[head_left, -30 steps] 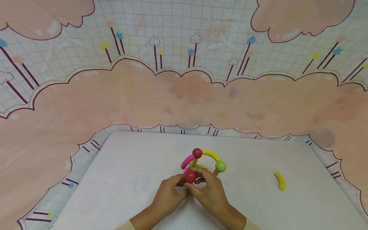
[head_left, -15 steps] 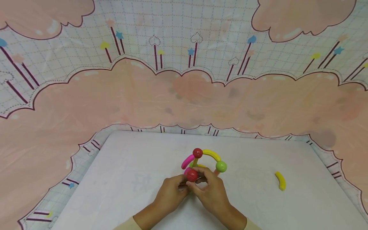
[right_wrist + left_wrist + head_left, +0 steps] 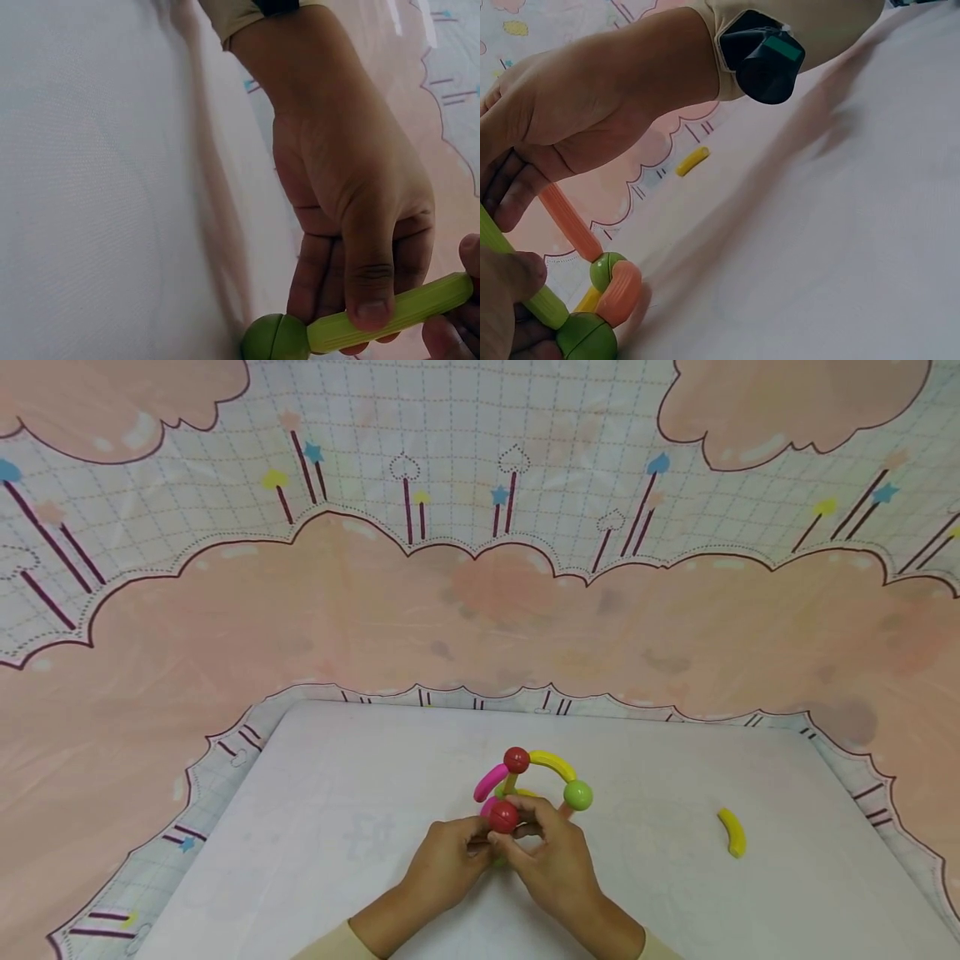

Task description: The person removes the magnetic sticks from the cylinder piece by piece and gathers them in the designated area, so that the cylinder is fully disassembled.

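Both hands are at a toy frame of magnetic sticks and balls standing on the table. My right hand (image 3: 551,852) pinches the near red ball (image 3: 503,817) between thumb and fingers. With thumb and fingers my left hand (image 3: 450,864) grips the light green stick (image 3: 390,311) below it, whose lower end meets a green ball (image 3: 276,337). Farther back in the frame are another red ball (image 3: 516,760), a curved yellow stick (image 3: 553,765), a light green ball (image 3: 577,795) and a curved pink stick (image 3: 491,782). Orange sticks (image 3: 571,223) show in the left wrist view. The hands hide part of the frame.
A loose curved yellow stick (image 3: 732,833) lies on the white table (image 3: 300,793), right of the frame. Behind and beside the table hangs a cloth printed with pink clouds (image 3: 450,627). A dark camera (image 3: 769,67) sits on the right wrist.
The near red ball has shifted slightly to the right and up, along with the hands. A bit of green now shows beneath the fingers. Both hands keep their grip.
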`<state>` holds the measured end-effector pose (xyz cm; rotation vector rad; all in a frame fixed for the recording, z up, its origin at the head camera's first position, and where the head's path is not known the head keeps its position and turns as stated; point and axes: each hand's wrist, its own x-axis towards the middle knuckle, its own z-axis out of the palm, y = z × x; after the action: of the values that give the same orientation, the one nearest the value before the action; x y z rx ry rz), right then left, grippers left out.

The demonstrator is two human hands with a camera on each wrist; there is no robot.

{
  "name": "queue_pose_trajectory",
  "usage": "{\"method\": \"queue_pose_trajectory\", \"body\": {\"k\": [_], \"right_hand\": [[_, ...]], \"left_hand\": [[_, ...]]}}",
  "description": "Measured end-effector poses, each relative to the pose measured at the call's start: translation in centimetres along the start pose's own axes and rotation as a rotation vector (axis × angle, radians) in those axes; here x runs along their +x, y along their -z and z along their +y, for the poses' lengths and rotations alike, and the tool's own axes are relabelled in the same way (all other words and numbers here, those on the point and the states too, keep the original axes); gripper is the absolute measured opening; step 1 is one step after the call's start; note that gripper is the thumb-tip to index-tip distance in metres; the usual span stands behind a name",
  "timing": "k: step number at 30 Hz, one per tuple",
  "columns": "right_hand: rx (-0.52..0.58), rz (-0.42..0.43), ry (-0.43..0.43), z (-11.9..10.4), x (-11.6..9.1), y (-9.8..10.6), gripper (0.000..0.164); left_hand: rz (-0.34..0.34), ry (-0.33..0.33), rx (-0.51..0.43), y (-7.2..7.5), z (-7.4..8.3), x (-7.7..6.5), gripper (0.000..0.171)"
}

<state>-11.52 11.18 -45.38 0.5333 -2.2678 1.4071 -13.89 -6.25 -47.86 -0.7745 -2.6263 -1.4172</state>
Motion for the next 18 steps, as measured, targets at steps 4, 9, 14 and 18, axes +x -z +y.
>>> {"method": "queue_pose_trajectory", "body": {"k": [4,9,14,18], "right_hand": [[0.003,-0.009,-0.019,-0.03,0.0,0.09,0.053],[0.038,0.001,-0.051,-0.09,0.01,0.06,0.05],[-0.032,0.005,-0.058,-0.17,-0.38,0.05,0.053],[-0.11,0.023,-0.002,-0.2,-0.66,0.24,0.056]], "left_hand": [[-0.013,0.005,-0.002,0.09,-0.01,0.0,0.021],[-0.018,0.015,-0.009,0.18,0.03,-0.08,0.024],[-0.022,0.014,-0.016,0.2,0.12,-0.04,0.02],[-0.029,-0.004,-0.03,0.26,0.27,0.07,0.017]]}}
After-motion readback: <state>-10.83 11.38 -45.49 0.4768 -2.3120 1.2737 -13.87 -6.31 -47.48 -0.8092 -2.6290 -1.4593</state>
